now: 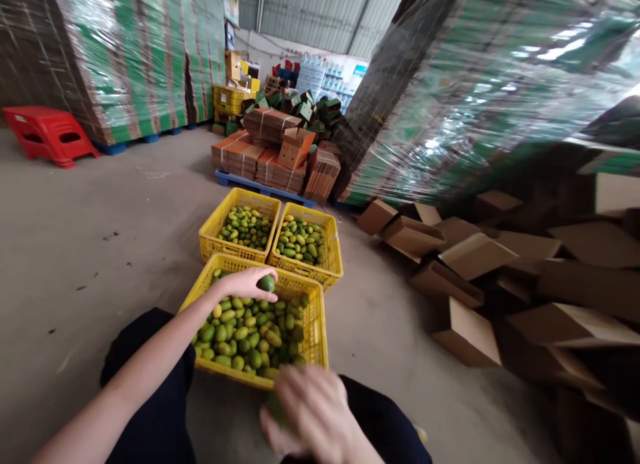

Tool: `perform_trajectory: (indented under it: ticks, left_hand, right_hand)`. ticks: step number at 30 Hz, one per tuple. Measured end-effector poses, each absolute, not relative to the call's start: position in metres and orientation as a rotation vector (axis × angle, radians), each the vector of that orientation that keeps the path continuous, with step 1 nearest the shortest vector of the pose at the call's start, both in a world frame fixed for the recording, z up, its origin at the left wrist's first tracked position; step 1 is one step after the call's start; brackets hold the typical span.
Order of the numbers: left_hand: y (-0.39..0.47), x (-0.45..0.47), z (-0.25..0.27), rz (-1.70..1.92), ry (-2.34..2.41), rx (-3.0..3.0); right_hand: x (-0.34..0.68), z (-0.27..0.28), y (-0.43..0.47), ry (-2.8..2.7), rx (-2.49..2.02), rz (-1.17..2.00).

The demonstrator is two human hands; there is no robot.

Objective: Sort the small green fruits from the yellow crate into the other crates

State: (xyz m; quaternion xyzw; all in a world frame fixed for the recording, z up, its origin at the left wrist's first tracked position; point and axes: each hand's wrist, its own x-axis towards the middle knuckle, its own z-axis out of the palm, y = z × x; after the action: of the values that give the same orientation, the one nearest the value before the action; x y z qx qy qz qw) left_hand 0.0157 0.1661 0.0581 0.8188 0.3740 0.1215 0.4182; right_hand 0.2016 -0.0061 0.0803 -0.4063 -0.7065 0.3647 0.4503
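Observation:
My left hand (247,283) is closed round a dark green mango (267,283), just above the far side of the nearest yellow crate (320,331). That crate stands between my knees, with many green and yellowish mangoes (245,331) in it. At the crate's near right corner, closer to me, my right hand (313,411) is smeared by motion. Its fingers curl round a green fruit (277,411), apparently another mango, mostly hidden by the hand.
Two more yellow crates (203,241) (336,251) of mangoes touch the far side. Behind them, flattened cartons (280,171) lie on a blue pallet (260,189). Loose cardboard boxes (470,331) heap up at right. Wrapped stacks (145,57) and a red stool (50,132) stand around.

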Motion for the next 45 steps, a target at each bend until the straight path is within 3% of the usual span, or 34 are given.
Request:
perform_trajectory:
  ticks: [3, 8, 12, 26, 36, 45]
  left_hand:
    - [0.160, 0.025, 0.068, 0.522, 0.775, 1.814]
    - [0.154, 0.030, 0.072, 0.568, 0.787, 1.195]
    - [0.155, 0.026, 0.073, 0.561, 0.761, 0.936]
    - [0.155, 0.029, 0.076, 0.894, 0.874, 1.418]
    - [0.150, 0.043, 0.057, 0.752, 0.896, 0.685]
    - [0.150, 0.042, 0.061, 0.579, 0.976, 0.758]
  right_hand:
    - [0.195, 0.079, 0.035, -1.569, -1.114, 0.750]
    - [0.197, 0.058, 0.103, -1.229, -1.143, 0.999]
    - [0.191, 0.045, 0.117, -1.159, -1.132, 1.022]
    - [0.205, 0.072, 0.101, -1.199, -0.982, 0.830]
    - [0.206, 0.049, 0.114, -0.664, -1.078, 1.559]
    - [0.202, 0.053, 0.109, -0.661, -1.181, 1.495]
